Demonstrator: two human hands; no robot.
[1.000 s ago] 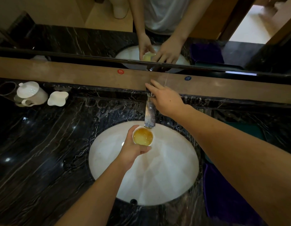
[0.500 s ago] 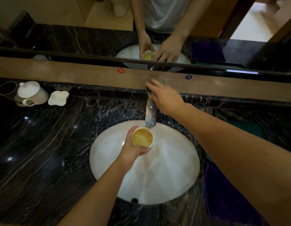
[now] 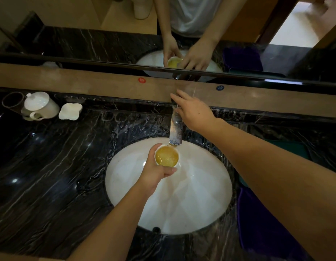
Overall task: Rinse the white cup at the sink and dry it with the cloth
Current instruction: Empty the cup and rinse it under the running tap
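A small white cup (image 3: 167, 156) full of yellowish liquid is held upright in my left hand (image 3: 155, 171), just under the spout of the metal tap (image 3: 175, 131) and above the white basin (image 3: 191, 200). The liquid's surface looks rippled. My right hand (image 3: 193, 110) rests over the back of the tap near the wooden ledge; whether its fingers grip a handle is hidden. A dark purple cloth (image 3: 261, 227) lies on the counter to the right of the basin, partly under my right forearm.
The black marble counter (image 3: 50, 176) surrounds the basin. At the far left stand a white lidded pot (image 3: 40, 105), a small white dish (image 3: 70, 111) and a dark ring-shaped object (image 3: 12, 102). A wooden ledge (image 3: 88, 85) and a mirror run along the back.
The cup has stayed under the spout in my left hand, and its liquid now looks rippled. My right hand remains on the tap. The view shifted slightly.
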